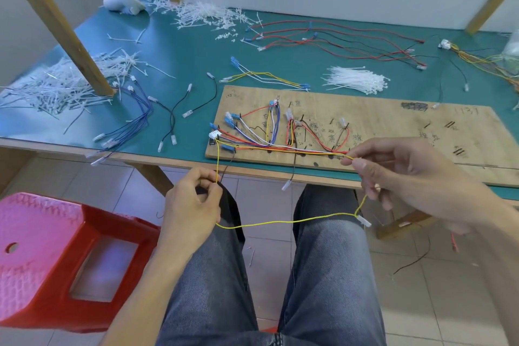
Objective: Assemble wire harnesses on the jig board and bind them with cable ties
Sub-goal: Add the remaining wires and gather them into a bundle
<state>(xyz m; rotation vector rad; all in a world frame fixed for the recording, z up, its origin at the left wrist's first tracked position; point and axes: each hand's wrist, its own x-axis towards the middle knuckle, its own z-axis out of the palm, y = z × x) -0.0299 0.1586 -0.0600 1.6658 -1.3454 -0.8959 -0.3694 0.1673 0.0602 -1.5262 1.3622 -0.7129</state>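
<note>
Two hands work one yellow wire (283,221) off the near edge of the jig board (393,121): the left hand (193,205) pinches it near the board's left corner, the right hand (398,169) pinches it near the routed bundle (280,146), slack looping over the lap. Routing seems under way; next it likely needs laying along the bundle before any cable ties (356,80)

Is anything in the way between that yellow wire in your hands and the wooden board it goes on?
Nothing visible does. The left hand and right hand pinch the yellow wire just before the jig board, with only air between.
</note>
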